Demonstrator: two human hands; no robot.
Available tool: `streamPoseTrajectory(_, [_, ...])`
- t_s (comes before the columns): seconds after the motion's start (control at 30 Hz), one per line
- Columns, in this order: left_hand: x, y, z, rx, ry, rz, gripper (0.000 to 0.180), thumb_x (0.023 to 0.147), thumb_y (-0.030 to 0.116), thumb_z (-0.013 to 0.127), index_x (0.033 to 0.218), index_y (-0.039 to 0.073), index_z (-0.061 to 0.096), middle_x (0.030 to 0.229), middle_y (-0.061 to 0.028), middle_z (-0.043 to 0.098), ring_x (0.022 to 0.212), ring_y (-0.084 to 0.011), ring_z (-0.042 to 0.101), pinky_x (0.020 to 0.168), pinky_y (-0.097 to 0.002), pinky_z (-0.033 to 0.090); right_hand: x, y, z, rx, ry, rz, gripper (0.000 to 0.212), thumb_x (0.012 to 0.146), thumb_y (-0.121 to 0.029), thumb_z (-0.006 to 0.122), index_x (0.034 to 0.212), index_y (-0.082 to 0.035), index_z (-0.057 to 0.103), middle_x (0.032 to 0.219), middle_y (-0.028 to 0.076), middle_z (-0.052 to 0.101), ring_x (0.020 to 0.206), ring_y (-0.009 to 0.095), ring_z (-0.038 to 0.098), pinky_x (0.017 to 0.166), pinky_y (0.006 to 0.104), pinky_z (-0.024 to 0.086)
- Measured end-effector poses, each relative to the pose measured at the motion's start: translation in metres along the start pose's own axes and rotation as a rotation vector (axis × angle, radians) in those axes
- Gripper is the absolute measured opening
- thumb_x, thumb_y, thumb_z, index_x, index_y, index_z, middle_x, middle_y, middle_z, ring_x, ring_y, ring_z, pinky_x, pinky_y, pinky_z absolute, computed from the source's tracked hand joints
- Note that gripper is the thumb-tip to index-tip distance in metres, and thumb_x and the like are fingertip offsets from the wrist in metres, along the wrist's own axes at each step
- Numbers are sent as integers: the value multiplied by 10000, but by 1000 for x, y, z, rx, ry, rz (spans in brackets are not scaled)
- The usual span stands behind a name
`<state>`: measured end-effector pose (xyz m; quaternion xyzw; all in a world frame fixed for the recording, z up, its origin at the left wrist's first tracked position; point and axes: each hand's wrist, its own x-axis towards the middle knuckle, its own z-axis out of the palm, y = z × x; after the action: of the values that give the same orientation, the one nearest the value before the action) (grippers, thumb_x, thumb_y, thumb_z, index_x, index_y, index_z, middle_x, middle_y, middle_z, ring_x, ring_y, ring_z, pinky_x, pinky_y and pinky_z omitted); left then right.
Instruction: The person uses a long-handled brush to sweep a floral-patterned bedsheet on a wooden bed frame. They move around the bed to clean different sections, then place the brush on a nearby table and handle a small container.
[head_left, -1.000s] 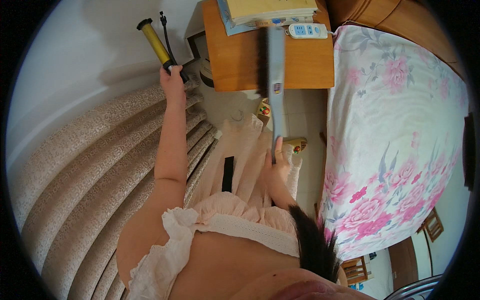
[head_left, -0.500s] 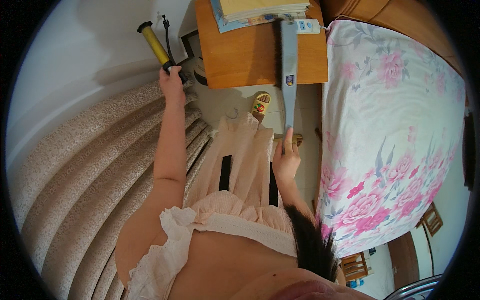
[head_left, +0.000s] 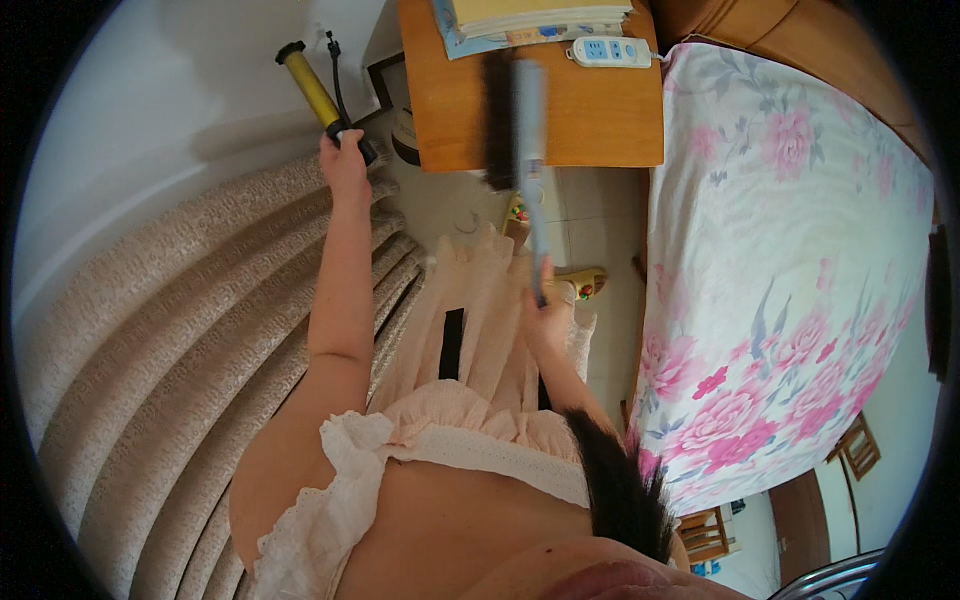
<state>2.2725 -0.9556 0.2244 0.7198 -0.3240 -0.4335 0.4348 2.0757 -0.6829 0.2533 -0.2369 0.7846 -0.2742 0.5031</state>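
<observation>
My left hand (head_left: 345, 163) is closed round the lower end of a hand pump (head_left: 312, 88) with a yellow barrel and black ends. A thin black hose (head_left: 336, 80) stands alongside the barrel. In my right hand (head_left: 546, 322) is the handle of a long grey brush (head_left: 531, 120) with dark bristles along its left side. The brush is smeared by motion and appears over the wooden table, its bristles facing left. Both hands are apart from each other, the pump near the white wall.
Ahead, the wooden table (head_left: 450, 120) bears a stack of books (head_left: 540, 18) and a white power strip (head_left: 608, 52). A bed with a floral sheet (head_left: 780, 260) stands at the right. Patterned curtains (head_left: 190, 270) hang at the left. Yellow slippers (head_left: 583, 284) are on the floor.
My right hand has swung the brush to the left, uncovering the power strip and one slipper. The left hand and the pump have hardly moved.
</observation>
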Motion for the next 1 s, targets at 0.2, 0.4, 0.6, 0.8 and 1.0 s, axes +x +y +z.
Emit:
streamPoseTrajectory(0.2, [8,3,-6,-46,-4,-51,223,790,85,553,987,50,456,830,-38,445,729,-142,448,651,-311,382,-11,7,17,-90,-112,-385,536,772,-84,605,1284,-159,465,722,172,582,603,230,563,556,298,462])
streamPoseTrajectory(0.4, [-4,20,-4,33,36,4,354,795,120,564,1111,8,447,952,-51,470,849,-156,442,772,-282,369,-8,6,3,-14,208,-122,518,781,-66,589,1280,-122,463,612,144,546,477,182,494,488,282,429])
streamPoseTrajectory(0.6, [10,6,-9,-38,4,-68,380,797,120,561,1136,8,429,957,-55,464,846,-157,445,757,-283,374,-19,4,15,-95,-235,-340,532,759,-91,587,1274,-159,470,695,188,561,592,301,557,571,352,462])
streamPoseTrajectory(0.8, [8,9,-19,-21,-22,-23,382,795,112,565,1138,10,431,931,-46,455,808,-146,449,735,-282,385,-12,7,-16,-351,231,-397,534,797,-126,580,1306,-186,430,677,136,542,607,297,579,533,360,455])
streamPoseTrajectory(1.0, [6,3,-10,-30,5,-64,284,789,96,561,1046,40,455,835,-43,457,719,-147,469,632,-324,397,4,4,6,-206,7,-240,566,779,-80,593,1313,-167,424,694,154,566,597,252,570,554,331,455])
